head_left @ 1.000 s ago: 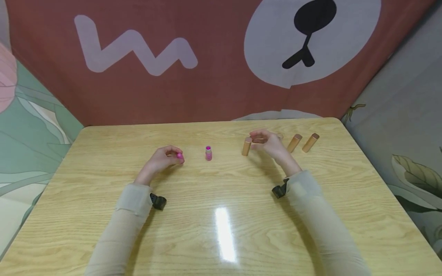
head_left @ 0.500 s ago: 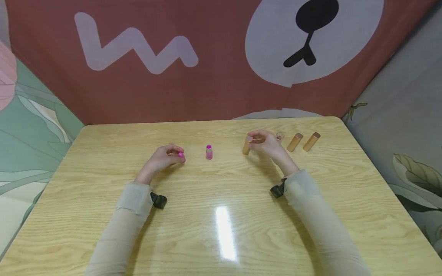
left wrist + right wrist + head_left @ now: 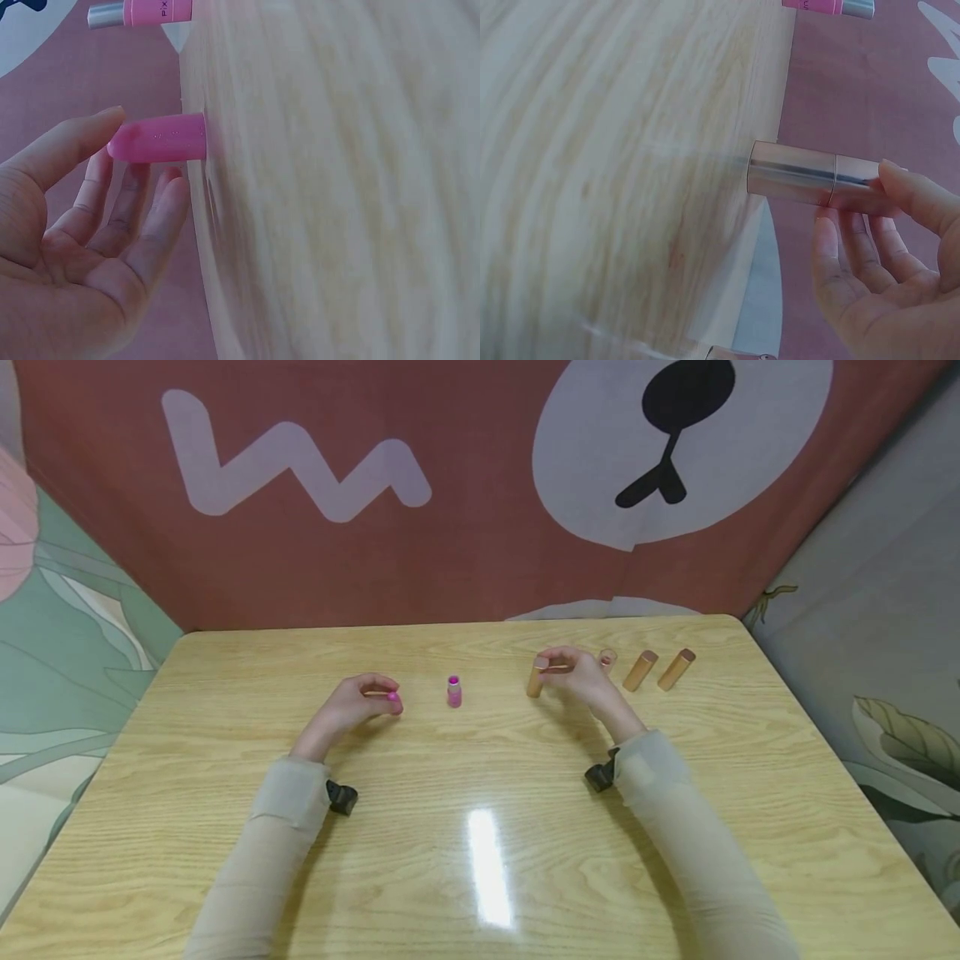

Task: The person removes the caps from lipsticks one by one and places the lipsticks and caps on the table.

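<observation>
We see the left hand (image 3: 354, 703) pinching a pink cap (image 3: 165, 139); the right hand (image 3: 585, 678) pinching a gold tube (image 3: 796, 172) — both upright.

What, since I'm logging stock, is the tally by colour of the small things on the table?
Gold tubes: 3
Pink pieces, a rounded cap and a silver-necked tube: 2
Clear-looking piece, seemingly partly hidden by the right hand: 1
Total: 6
</observation>
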### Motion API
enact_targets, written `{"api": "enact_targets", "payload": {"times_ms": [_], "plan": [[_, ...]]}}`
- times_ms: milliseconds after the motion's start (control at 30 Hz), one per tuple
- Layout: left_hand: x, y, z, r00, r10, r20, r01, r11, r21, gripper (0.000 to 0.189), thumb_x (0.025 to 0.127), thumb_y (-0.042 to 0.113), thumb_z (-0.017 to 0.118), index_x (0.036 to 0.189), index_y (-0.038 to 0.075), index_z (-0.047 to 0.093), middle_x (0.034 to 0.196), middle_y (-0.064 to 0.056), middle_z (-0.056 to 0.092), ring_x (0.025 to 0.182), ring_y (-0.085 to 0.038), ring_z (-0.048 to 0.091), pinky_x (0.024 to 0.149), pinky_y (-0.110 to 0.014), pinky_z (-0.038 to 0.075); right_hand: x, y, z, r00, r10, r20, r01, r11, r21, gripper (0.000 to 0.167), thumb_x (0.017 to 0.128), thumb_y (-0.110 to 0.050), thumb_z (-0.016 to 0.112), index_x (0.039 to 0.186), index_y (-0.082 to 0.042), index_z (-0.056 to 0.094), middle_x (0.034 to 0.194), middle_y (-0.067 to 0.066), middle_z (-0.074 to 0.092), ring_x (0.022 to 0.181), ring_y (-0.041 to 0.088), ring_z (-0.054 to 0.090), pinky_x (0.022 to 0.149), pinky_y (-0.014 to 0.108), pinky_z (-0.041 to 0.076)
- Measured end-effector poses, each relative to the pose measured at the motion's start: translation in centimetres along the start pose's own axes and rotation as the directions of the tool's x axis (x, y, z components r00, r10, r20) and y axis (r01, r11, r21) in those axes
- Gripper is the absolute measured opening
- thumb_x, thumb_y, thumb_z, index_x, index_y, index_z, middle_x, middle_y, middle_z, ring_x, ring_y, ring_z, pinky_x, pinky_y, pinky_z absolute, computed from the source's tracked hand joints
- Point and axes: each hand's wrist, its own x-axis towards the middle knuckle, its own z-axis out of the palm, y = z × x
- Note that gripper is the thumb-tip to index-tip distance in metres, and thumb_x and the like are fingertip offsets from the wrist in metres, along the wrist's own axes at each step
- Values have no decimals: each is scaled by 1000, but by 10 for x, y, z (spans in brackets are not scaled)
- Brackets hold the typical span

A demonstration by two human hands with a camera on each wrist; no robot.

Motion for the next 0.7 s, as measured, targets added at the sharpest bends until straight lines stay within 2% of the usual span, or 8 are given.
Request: {"api": "enact_targets", "payload": {"times_ms": [167, 400, 500, 700], "plan": [[-1, 1, -2, 1000, -10, -13, 9, 1000, -16, 47, 89, 17, 66, 129, -1, 50, 121, -17, 62, 108, -20, 62, 103, -37, 44, 1, 1, 1, 1000, 1, -6, -1, 1000, -22, 41, 91, -6, 62, 129, 5, 52, 130, 24, 53, 121, 37, 54, 98, 37, 48], [-5, 8, -6, 999, -14, -52, 14, 1000, 3, 52, 86, 19, 69, 132, 3, 50, 142, -14, 48, 133, -30, 43, 106, -43, 41, 1, 0, 2, 1000, -1, -8, 1, 1000, -15, 38, 92, -6, 61, 127, 6, 52, 129, 24, 52, 121, 36, 54, 97, 35, 47], [-7, 11, -6, 997, 17, -78, -18, 1000, -19, 50, 87, 16, 67, 131, 0, 50, 143, -16, 47, 134, -32, 43, 105, -43, 42, 1, 0, 2, 1000, 1, -10, -2, 1000, -13, 38, 92, -7, 61, 127, 6, 52, 129, 23, 52, 121, 35, 53, 99, 37, 47], [-8, 19, -3, 985, 84, -148, -92, 995, -47, 44, 92, 10, 61, 131, -4, 49, 137, -22, 51, 127, -33, 51, 104, -39, 44, 0, -4, 0, 1000, 6, -25, -6, 1000, -21, 36, 94, -9, 59, 126, 3, 52, 130, 23, 53, 121, 34, 54, 97, 36, 47]]}}
